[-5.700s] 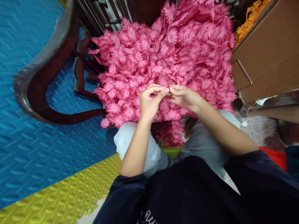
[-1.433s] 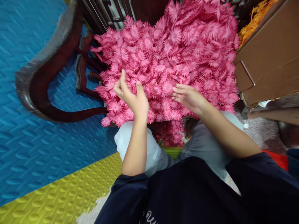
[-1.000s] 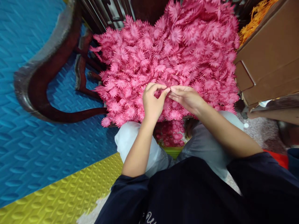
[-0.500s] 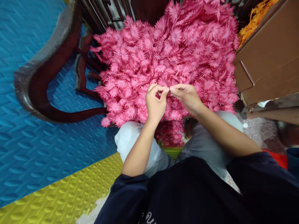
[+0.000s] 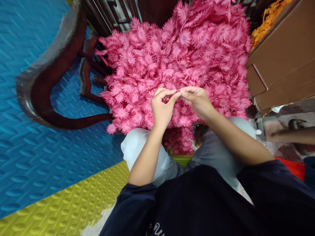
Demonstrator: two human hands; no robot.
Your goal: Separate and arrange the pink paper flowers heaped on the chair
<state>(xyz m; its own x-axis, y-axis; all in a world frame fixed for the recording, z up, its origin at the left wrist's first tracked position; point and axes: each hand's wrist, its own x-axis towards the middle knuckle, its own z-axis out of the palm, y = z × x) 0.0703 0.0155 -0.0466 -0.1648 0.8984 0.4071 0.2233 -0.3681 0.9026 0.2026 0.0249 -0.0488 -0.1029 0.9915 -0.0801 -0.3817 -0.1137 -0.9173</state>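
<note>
A deep heap of pink artificial flowers [image 5: 147, 59] covers the seat of a dark wooden chair [image 5: 31, 98]. Above the front part of the heap, my left hand [image 5: 162, 106] pinches with thumb and forefinger, the other fingers curled. Nearly touching it at the fingertips, my right hand [image 5: 198, 101] is closed in a pinch too. Whatever lies between the fingertips is too small to make out. Pink petals show right behind them, and I cannot tell whether these belong to a held flower or to the heap.
At the right stands a cardboard box [image 5: 283, 55] with orange artificial material [image 5: 268, 23] behind its edge. Another person's arm [image 5: 290, 135] reaches in low at the right. More pink flowers [image 5: 180, 141] lie below, between my knees. Blue matting [image 5: 73, 154] and yellow matting [image 5: 73, 193] cover the floor.
Both hands stay at the same spot, with the fingertips shifting slightly. The other person's arm at the right has moved lower, and its hand now shows.
</note>
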